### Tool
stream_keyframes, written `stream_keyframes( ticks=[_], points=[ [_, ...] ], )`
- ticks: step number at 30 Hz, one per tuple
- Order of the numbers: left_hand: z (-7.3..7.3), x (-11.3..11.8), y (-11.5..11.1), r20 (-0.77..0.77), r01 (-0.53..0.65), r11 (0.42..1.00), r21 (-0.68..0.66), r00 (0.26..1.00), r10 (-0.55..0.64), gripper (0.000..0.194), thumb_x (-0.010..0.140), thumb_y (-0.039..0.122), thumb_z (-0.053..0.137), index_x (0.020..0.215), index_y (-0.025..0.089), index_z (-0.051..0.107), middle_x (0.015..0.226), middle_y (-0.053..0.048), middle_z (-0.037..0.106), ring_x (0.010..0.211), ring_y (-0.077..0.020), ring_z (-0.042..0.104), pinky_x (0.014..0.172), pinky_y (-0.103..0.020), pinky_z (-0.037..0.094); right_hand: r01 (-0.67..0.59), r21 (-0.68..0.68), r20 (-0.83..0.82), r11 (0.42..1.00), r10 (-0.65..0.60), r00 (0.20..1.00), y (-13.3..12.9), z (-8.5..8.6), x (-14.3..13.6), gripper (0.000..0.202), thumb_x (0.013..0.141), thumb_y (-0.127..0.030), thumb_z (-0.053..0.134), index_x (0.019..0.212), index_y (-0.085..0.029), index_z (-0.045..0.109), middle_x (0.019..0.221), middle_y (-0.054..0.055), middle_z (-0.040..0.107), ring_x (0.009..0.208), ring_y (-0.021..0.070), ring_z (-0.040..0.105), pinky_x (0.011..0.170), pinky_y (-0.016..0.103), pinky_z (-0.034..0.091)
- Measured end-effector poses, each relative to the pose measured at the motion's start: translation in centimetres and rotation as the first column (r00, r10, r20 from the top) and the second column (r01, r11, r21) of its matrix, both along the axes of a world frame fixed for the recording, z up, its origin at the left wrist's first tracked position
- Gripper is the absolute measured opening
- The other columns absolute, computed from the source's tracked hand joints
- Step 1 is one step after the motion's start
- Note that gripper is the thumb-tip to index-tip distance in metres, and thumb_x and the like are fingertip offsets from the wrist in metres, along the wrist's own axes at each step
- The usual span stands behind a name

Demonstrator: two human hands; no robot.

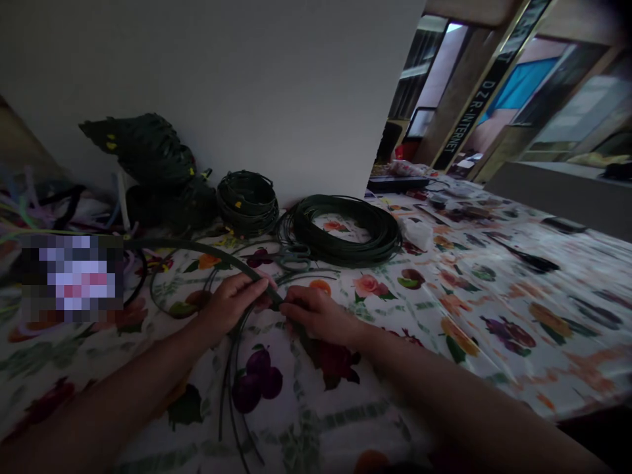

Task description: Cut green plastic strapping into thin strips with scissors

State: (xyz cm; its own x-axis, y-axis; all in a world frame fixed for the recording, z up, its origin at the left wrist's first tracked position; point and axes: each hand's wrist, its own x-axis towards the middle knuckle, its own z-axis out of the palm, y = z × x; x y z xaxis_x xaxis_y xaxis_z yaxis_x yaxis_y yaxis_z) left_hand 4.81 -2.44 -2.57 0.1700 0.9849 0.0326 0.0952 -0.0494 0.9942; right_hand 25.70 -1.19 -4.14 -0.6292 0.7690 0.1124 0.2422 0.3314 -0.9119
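Observation:
A long, flat dark green strip (212, 250) arches from the left of the table to the middle, where both hands hold it. My left hand (239, 299) pinches it, thumb lying along the top. Close beside, my right hand (316, 313) has its fingers closed on the strip's nearer part. Thin dark green strands (234, 368) hang below my left hand and lie over the printed plums. Just beyond the hands lies a pair of scissors (296, 258), its handles beside a large coil of dark green strip (340, 251).
A smaller dark green woven-looking roll (247, 204) and a bulky dark green bundle (153, 155) stand against the white panel (247, 79). Crumpled white material (417, 232) lies right of the coil. A dark slender tool (530, 258) rests on the fruit-patterned tablecloth (395, 368).

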Motion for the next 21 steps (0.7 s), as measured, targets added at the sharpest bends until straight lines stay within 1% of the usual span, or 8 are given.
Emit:
stream_keyframes(
  ticks=[2,4,6,9,12,14,17,21],
  points=[
    [0.1,-0.8,0.4,0.090,-0.063,0.997,0.039,0.994,0.059,0.021,0.086,0.041,0.063,0.081,0.021,0.068,0.079,-0.003,0.068,0.075,-0.0195,0.064,0.067,-0.031,0.051,0.000,0.113,0.048,0.994,-0.006,0.999,-0.1,0.3,0.1,0.028,0.100,-0.038,0.045,0.081,-0.020,0.054,0.074,0.000,0.061,0.065,0.0139,0.058,0.060,0.023,0.046],
    [0.5,-1.8,0.8,0.210,-0.142,0.988,0.059,0.970,0.127,0.017,0.086,0.037,0.064,0.082,0.021,0.065,0.081,-0.003,0.069,0.076,-0.0192,0.065,0.069,-0.032,0.053,0.038,0.244,0.076,0.969,-0.059,0.995,0.4,0.3,0.3,0.021,0.101,-0.033,0.043,0.097,-0.019,0.058,0.092,0.005,0.063,0.082,0.0173,0.061,0.073,0.028,0.049],
    [0.9,-2.6,1.2,0.296,-0.192,0.981,0.029,0.939,0.175,0.013,0.085,0.034,0.064,0.085,0.021,0.061,0.076,-0.002,0.068,0.071,-0.0182,0.066,0.067,-0.032,0.054,0.051,0.447,0.140,0.893,-0.126,0.982,1.2,0.2,0.3,0.021,0.099,-0.025,0.046,0.116,-0.017,0.056,0.115,0.011,0.060,0.103,0.0222,0.059,0.087,0.033,0.048],
    [1.4,-3.2,1.4,0.310,-0.209,0.977,-0.030,0.928,0.208,0.012,0.085,0.033,0.061,0.088,0.021,0.058,0.064,0.002,0.063,0.060,-0.0170,0.063,0.060,-0.031,0.053,-0.146,0.664,0.374,0.733,-0.156,0.914,2.5,0.1,-0.8,0.035,0.096,-0.016,0.048,0.131,-0.015,0.049,0.131,0.016,0.054,0.118,0.0273,0.052,0.098,0.039,0.045],
    [1.7,-3.4,1.5,0.279,-0.205,0.976,-0.076,0.935,0.219,0.013,0.084,0.033,0.059,0.089,0.021,0.058,0.061,0.002,0.060,0.057,-0.0164,0.061,0.059,-0.031,0.053,-0.433,0.659,0.629,0.614,-0.134,0.766,3.9,0.5,-2.6,0.029,0.093,-0.011,0.049,0.121,-0.012,0.057,0.116,0.016,0.061,0.104,0.0279,0.058,0.093,0.041,0.045],
    [1.7,-3.4,1.6,0.281,-0.215,0.970,-0.111,0.930,0.238,0.014,0.083,0.033,0.059,0.088,0.021,0.057,0.062,0.002,0.060,0.057,-0.0159,0.061,0.058,-0.031,0.053,-0.526,0.630,0.701,0.572,-0.126,0.702,4.7,1.0,-3.7,0.020,0.093,-0.011,0.051,0.110,-0.011,0.061,0.105,0.015,0.062,0.093,0.0269,0.060,0.086,0.040,0.047],
    [1.3,-3.3,1.9,0.264,-0.238,0.963,-0.127,0.928,0.264,0.016,0.081,0.034,0.059,0.089,0.021,0.056,0.064,0.003,0.057,0.055,-0.0129,0.057,0.052,-0.026,0.047,-0.545,0.621,0.716,0.564,-0.123,0.688,5.9,1.6,-4.6,0.018,0.094,-0.010,0.048,0.105,-0.012,0.062,0.103,0.014,0.060,0.089,0.0257,0.059,0.080,0.038,0.046],
    [-0.3,-3.1,2.5,0.134,-0.254,0.963,-0.093,0.955,0.265,0.021,0.079,0.039,0.064,0.084,0.020,0.056,0.067,0.004,0.055,0.043,-0.0068,0.039,0.040,-0.021,0.026,-0.535,0.611,0.717,0.583,-0.121,0.687,6.9,1.9,-4.8,0.019,0.092,-0.008,0.049,0.106,-0.011,0.061,0.103,0.015,0.060,0.089,0.0241,0.059,0.077,0.034,0.046]
  ],
)
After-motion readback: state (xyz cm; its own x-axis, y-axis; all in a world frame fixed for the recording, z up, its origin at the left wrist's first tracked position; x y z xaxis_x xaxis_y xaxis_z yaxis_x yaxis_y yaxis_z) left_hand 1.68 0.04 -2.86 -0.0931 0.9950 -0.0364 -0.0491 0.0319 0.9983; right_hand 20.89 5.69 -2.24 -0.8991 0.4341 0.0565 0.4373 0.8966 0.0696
